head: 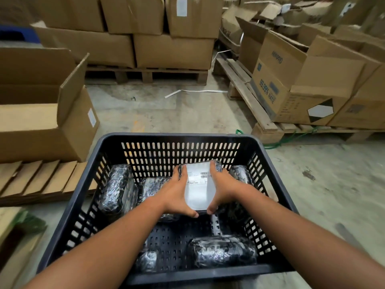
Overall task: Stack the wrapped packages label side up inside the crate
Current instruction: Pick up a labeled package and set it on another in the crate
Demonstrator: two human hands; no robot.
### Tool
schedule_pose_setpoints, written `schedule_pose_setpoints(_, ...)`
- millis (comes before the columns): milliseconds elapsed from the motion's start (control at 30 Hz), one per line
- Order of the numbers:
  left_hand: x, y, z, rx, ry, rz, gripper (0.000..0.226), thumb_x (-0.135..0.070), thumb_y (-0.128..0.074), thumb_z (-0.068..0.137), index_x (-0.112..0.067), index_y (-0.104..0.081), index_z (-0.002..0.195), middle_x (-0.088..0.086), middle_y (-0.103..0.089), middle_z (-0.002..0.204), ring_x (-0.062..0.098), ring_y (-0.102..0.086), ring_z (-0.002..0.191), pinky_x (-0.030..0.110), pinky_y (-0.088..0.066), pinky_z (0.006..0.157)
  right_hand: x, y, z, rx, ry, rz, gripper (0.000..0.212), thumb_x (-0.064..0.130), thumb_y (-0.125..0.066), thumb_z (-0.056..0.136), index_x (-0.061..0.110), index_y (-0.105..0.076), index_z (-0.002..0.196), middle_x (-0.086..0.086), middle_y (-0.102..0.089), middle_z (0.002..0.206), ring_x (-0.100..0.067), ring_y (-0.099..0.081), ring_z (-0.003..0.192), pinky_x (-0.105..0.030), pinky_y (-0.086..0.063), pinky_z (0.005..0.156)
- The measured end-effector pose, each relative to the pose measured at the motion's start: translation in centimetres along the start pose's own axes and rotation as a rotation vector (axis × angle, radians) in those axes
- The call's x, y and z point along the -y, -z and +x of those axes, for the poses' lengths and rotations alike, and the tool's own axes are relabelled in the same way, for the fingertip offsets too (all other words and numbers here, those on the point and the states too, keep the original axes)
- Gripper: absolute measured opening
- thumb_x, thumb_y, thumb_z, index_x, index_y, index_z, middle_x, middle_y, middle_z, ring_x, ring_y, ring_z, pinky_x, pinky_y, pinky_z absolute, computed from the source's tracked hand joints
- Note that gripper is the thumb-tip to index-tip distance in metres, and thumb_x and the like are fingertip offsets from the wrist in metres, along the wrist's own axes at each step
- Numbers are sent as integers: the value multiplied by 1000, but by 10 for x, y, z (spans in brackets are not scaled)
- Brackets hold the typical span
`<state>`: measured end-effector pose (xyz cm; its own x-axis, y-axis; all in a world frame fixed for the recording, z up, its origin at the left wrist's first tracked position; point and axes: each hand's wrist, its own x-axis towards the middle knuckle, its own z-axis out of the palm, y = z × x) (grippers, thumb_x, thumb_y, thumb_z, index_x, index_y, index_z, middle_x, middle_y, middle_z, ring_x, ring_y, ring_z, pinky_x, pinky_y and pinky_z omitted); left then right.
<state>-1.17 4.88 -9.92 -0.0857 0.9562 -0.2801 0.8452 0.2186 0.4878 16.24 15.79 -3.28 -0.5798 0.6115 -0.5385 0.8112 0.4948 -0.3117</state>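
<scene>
A black perforated plastic crate [166,137] stands on the floor in front of me. Both hands hold one black wrapped package [200,188] with its white label facing up, inside the crate near the far wall. My left hand [177,192] grips its left side, my right hand [221,189] its right side. Other black wrapped packages lie in the crate: one at the far left [116,188], one under my left hand [153,186], one at the far right [240,174], one at the near right [223,252] and a small part of one near my left forearm [146,260].
An open cardboard box [52,122] stands left of the crate, with flattened cardboard [41,178] beside it. Pallets with cartons stand ahead [145,49] and to the right [302,84]. Bare concrete floor [166,113] lies beyond the crate.
</scene>
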Motion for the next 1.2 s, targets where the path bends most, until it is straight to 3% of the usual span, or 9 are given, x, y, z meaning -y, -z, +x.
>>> schedule_pose_setpoints(167, 4, -19, 16, 50, 56, 139, 163, -81, -78, 46, -23, 29, 154, 19, 18, 166, 38, 9, 153, 64, 1, 120, 5, -20, 15, 26, -79, -106, 163, 35, -101, 62, 5, 26, 160, -33, -26, 159, -45, -36, 147, -40, -38, 119)
schedule_pose_setpoints(300, 2, -35, 25, 120, 66, 211, 153, -86, -71, 54, -20, 24, 156, 18, 18, 166, 38, 8, 153, 68, 3, 119, -1, -36, 25, 70, -107, -139, 107, 30, -96, 73, -3, -35, 154, -20, -46, 151, -37, -46, 142, -37, -38, 118)
schedule_pose_setpoints(500, 3, -45, 31, 176, 97, 405, 153, -95, -59, 56, -12, 22, 157, 18, 19, 166, 37, 8, 154, 73, 5, 114, 2, -55, 34, 105, -102, -237, 106, 27, -92, 79, -6, -29, 158, -20, -41, 158, -40, -47, 142, -42, -41, 118)
schedule_pose_setpoints(633, 0, -47, 30, 177, 105, 440, 154, -94, -58, 57, -8, 21, 156, 21, 20, 165, 39, 8, 154, 75, 3, 113, 2, -55, 30, 81, -58, -318, 119, 26, -95, 75, 0, -18, 163, -24, -34, 160, -41, -56, 130, -45, -56, 102)
schedule_pose_setpoints(767, 0, -45, 31, 200, 68, 345, 150, -87, -65, 61, -9, 21, 157, 20, 28, 162, 38, 16, 152, 76, 11, 111, -2, -23, 24, -191, 12, -291, 69, 39, -87, 83, 14, -59, 141, -8, -58, 141, -28, -63, 121, -46, -56, 100)
schedule_pose_setpoints(867, 5, -42, 29, 231, 16, 256, 141, -81, -67, 68, -16, 20, 157, 17, 34, 159, 34, 23, 151, 74, 17, 110, -4, 13, 11, -460, -30, -314, 47, 29, -80, 89, 15, -66, 132, -5, -65, 133, -28, -67, 115, -46, -60, 93)
schedule_pose_setpoints(967, 9, -43, 27, 216, -14, 259, 132, -76, -66, 73, -19, 18, 158, 13, 34, 159, 33, 21, 151, 71, 19, 111, -17, 27, -3, -440, -188, -315, 32, 16, -72, 91, 6, -64, 120, -16, -57, 128, -37, -62, 111, -50, -58, 94)
schedule_pose_setpoints(1100, 9, -46, 27, 200, -20, 276, 129, -75, -66, 74, -20, 16, 158, 6, 34, 158, 32, 18, 152, 68, 20, 111, -29, 18, -11, -275, -212, -338, 56, 33, -77, 92, 2, -56, 132, -16, -58, 131, -35, -54, 122, -49, -46, 110)
schedule_pose_setpoints(1200, 8, -46, 26, 194, -33, 276, 127, -73, -66, 76, -19, 14, 159, 1, 31, 160, 33, 15, 153, 69, 17, 112, -38, 15, -15, -263, -178, -97, 92, 53, -79, 87, 7, -38, 155, -22, -55, 140, -37, -51, 132, -42, -47, 107)
